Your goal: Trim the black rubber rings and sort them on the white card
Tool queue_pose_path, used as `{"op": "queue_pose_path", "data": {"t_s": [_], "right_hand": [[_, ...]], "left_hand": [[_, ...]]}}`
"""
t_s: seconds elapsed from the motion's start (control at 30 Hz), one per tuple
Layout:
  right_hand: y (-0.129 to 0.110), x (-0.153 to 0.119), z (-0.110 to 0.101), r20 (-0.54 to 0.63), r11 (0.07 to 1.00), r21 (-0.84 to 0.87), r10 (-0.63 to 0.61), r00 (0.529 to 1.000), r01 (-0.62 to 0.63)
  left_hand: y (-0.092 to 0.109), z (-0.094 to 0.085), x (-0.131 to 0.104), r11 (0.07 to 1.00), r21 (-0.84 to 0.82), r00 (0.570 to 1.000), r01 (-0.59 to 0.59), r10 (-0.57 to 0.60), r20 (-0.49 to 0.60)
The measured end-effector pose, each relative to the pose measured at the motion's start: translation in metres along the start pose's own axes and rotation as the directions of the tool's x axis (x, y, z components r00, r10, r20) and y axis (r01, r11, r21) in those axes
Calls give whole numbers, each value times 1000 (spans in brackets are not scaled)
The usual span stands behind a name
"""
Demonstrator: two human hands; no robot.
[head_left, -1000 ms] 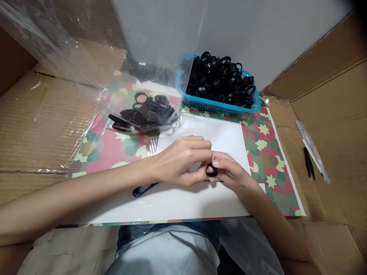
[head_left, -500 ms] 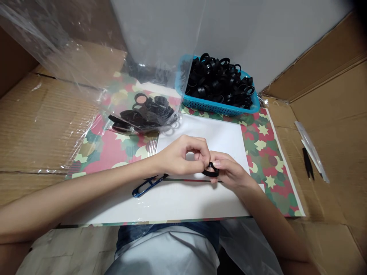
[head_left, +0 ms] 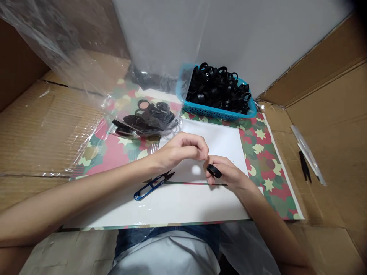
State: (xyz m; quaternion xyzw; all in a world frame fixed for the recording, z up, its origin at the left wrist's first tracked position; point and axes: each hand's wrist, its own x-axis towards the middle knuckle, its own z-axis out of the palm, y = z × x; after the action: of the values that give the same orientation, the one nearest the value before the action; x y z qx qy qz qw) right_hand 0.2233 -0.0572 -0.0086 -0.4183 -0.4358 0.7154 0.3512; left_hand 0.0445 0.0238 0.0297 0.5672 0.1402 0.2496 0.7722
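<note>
Right fingers (head_left: 210, 180) grasp the black ring (head_left: 215, 170), apparently at their tips, beside closed left fingers (head_left: 200, 146).

Back wall: smooth, plain grey panel (head_left: 258, 42)
Right side: upright brown cardboard wall (head_left: 329, 88), creased
Work surface: brown corrugated cardboard sheet (head_left: 43, 130), plastic glinting over it
Floor: pale, tile-lined surface (head_left: 60, 252), lower left
Light: whitish, soft shadows

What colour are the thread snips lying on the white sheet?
The thread snips are blue, with darker blades; head view.

The head view looks forward and down at the hands (head_left: 187, 151).
</note>
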Motion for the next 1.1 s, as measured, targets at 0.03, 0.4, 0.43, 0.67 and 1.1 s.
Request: {"op": "queue_pose_path", "data": {"t_s": [0.03, 0.4, 0.43, 0.67, 1.1], "right_hand": [[0, 0, -1, -11, 1000, -7, -9, 1000, 9], [1, 2, -10, -69, 992, -67, -107, 992, 103], [1, 2, -10, -70, 991, -75, -114, 991, 109], [-9, -2, -7, -179, 981, -113, -179, 967, 161], [-1, 5, -8, -405, 745, -658, -469, 785, 105]], "left_hand": [[1, 1, 0, 1000, -18, 1000, 3, -3, 3], [8, 11, -4, 999, -43, 998, 14, -11, 68], [8, 11, -5, 999, -51, 997, 13, -9, 82], [12, 13, -7, 1000, 5, 993, -19, 18, 118], [-37, 71, -66, 464, 676, 722, -573, -105, 684]]}}
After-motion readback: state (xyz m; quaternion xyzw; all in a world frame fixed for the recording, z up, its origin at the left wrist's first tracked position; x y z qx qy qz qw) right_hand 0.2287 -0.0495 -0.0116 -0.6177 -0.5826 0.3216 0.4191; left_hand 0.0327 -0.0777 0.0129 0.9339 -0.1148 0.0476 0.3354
